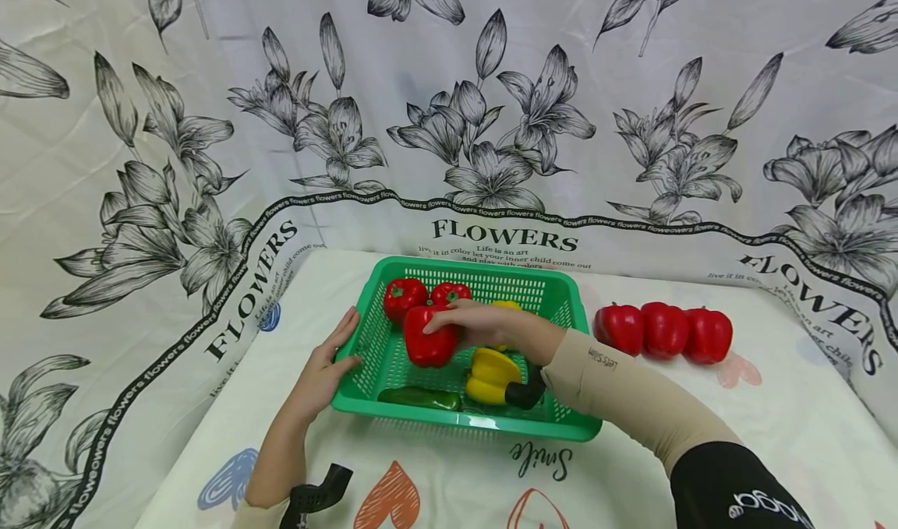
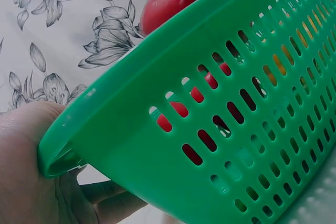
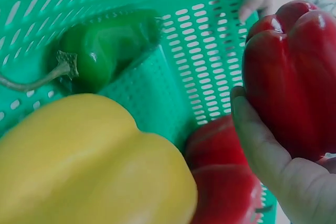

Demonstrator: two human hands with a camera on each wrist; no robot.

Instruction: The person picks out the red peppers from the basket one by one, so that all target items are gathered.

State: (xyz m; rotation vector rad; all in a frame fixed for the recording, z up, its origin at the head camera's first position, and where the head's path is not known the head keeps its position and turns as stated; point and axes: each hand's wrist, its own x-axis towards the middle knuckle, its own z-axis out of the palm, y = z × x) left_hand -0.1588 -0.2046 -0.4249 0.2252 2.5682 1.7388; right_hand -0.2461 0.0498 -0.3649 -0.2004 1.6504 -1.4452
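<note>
My right hand grips a glossy red bell pepper over the left half of a green plastic basket. In the right wrist view the thumb lies along that red pepper's side. My left hand holds the basket's left rim, thumb on the inner side; the left wrist view shows fingers below the rim. Inside the basket are two more red peppers, a yellow bell pepper, a long green pepper and more yellow, partly hidden behind my right forearm.
To the right of the basket, three red bell peppers stand in a row on the white printed tablecloth. A flower-patterned curtain hangs behind the table. A dark wrist mount reaches over the basket's right side.
</note>
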